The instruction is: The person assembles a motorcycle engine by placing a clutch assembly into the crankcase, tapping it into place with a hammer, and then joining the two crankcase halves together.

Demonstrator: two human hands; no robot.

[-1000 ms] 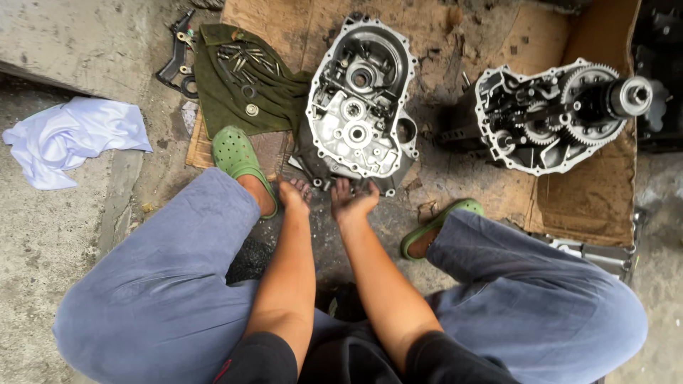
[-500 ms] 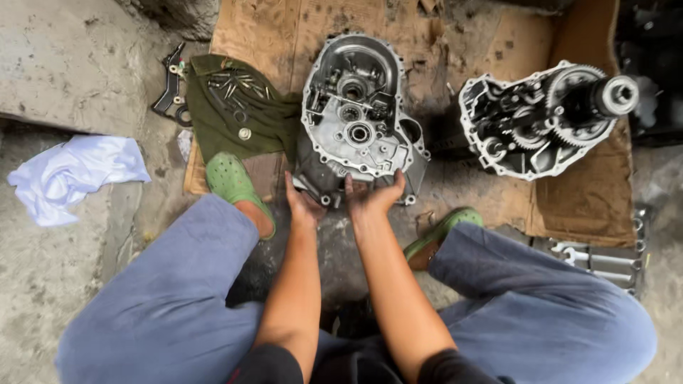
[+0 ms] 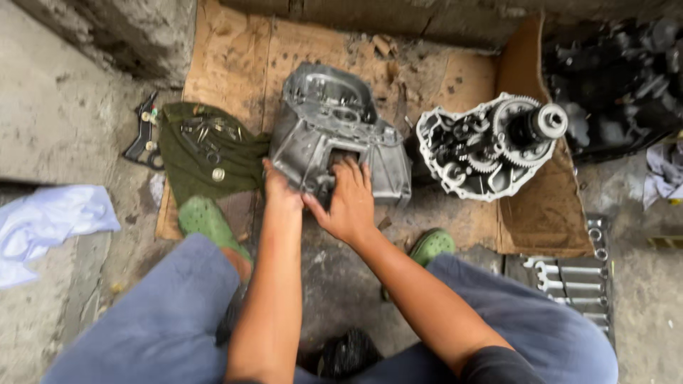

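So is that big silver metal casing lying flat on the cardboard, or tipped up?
Tipped up. The silver metal casing stands on its near edge, outer side facing the camera, with the left hand and right hand gripping it.

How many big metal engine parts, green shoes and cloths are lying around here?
Big metal parts: 2 (housing under both hands, gear assembly)
Green shoes: 2
Cloths: 2 (green cloth, white cloth)
Total: 6
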